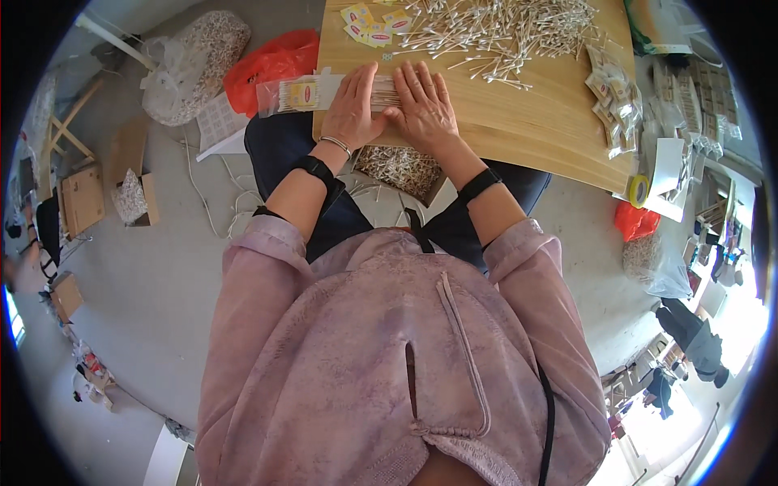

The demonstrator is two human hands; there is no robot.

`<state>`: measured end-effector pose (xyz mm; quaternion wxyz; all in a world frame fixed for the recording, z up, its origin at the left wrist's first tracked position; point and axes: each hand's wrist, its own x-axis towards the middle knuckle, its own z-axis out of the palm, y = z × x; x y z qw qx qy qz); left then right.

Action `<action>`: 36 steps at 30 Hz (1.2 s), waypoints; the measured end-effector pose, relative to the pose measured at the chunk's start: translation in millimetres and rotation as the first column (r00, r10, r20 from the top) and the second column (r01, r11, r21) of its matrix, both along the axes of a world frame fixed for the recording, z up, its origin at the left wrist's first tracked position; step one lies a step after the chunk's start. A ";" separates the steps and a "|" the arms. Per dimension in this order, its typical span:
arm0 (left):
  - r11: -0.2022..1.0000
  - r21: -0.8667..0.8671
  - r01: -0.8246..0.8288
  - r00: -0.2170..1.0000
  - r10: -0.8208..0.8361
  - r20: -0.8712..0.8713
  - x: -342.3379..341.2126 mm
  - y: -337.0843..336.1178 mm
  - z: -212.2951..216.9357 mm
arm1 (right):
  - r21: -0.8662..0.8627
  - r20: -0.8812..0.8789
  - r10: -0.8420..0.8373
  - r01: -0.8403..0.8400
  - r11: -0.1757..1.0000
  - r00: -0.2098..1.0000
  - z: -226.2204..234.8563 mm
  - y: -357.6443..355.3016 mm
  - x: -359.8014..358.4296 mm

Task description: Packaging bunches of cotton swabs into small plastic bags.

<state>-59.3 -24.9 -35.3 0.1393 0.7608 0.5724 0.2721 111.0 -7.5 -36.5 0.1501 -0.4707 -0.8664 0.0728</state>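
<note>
My left hand (353,107) lies flat with its fingers stretched forward, near the left front edge of the wooden table (527,113). Beside it, my right hand (425,105) is also flat, fingers slightly spread, and the two thumbs nearly meet. A row of cotton swabs (384,95) shows between the palms, partly hidden by the hands. Left of my left hand lies a clear plastic packet (285,95) of cotton swabs with a yellow and white label card (305,94). How far it reaches under the hand is hidden.
Loose cotton swabs (519,32) are heaped at the table's far side, with label cards (376,29) at the far left. Filled packets (613,97) lie at the right edge near yellow tape (639,191). A box of swabs (399,170) sits below the front edge; a red bag (271,69) is left.
</note>
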 end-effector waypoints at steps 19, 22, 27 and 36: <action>0.998 -0.001 0.069 0.948 -0.065 0.313 -4.0 0.7 -1.2 | -0.052 0.070 -0.021 0.025 0.998 0.997 -3.3 -10.6 -2.4; 1.000 -0.022 -0.021 0.874 0.029 0.485 -4.4 -2.5 -2.4 | -0.029 0.057 -0.063 0.065 0.997 0.996 -2.0 -9.0 -3.2; 0.985 0.008 -0.173 0.775 0.131 0.618 4.4 -11.1 -11.8 | -0.026 0.077 0.001 0.001 1.000 0.997 -0.2 -21.7 -12.5; 0.979 -0.014 -0.205 0.723 0.162 0.671 9.9 -10.3 -13.9 | -0.026 0.072 -0.015 0.017 1.000 0.997 -2.1 0.2 -20.1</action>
